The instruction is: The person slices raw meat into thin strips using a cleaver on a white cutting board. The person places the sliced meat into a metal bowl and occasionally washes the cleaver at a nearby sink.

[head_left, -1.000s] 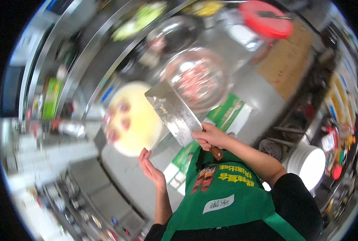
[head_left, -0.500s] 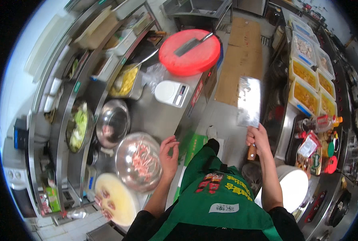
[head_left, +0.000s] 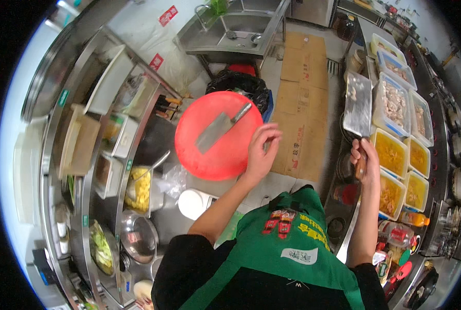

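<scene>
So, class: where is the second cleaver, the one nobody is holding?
In the head view the spare cleaver lies flat on the round red chopping board, left of centre, just left of the left hand.

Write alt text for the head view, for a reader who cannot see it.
A person in a green apron holds a broad cleaver, carrying pale pieces on its blade, in the right hand. The left hand rests at the edge of a round red cutting board bearing a second cleaver.

The left hand (head_left: 261, 150) is raised, fingers loosely curled and empty, at the red round board's (head_left: 217, 135) right edge; the right hand (head_left: 365, 163), far to the board's right, grips a cleaver (head_left: 358, 106) upright.
</scene>
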Demonstrator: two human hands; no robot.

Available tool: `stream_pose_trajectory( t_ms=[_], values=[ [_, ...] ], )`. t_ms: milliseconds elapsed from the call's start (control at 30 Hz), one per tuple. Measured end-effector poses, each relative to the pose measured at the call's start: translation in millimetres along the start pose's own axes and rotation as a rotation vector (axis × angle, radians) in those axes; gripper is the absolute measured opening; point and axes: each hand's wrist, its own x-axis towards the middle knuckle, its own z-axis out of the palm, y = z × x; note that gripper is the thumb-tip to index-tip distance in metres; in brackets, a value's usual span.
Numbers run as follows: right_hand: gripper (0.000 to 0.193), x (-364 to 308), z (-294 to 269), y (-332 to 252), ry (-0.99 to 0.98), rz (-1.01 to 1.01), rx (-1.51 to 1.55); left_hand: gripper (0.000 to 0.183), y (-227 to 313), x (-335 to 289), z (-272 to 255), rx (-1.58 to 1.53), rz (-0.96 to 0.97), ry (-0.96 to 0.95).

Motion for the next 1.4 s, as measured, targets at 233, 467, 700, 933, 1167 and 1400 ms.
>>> stream_pose_trajectory(
  t_ms=[233, 467, 700, 933, 1167, 1400],
  values=[
    [0.028, 234.6, -45.3, 45.6, -0.034, 0.205, 0.057, 0.017, -120.2, 125.2, 52.9, 0.201, -0.016, -0.013],
    [0.025, 438.5, 31.8, -13.2, -0.13, 0.405, -0.311, 0.018, -207.1, 168.8, 39.1, -0.008, -0.668, 0.352],
    [0.021, 664.1, 208.1, -75.8, -0.68, 0.521, 0.063, 0.007, -248.2, 320.9, 42.7, 0.34, -0.462, 0.503],
    [0.01, 874.2, 292.1, 109.7, -0.419, 0.096, -0.7, 0.015, -372.7, 513.5, 5.8, 0.196, -0.323, 0.631],
    [0.01, 958.8, 298.9, 92.9, -0.657, 0.489, -0.528, 0.018, -434.1, 688.8, -82.3, 0.434, -0.425, 0.702],
    [0.017, 1067.2, 316.6, 141.0, -0.92, 0.633, -0.806, 0.024, -536.0, 818.2, -168.3, 0.707, -0.441, 0.738]
  ],
)
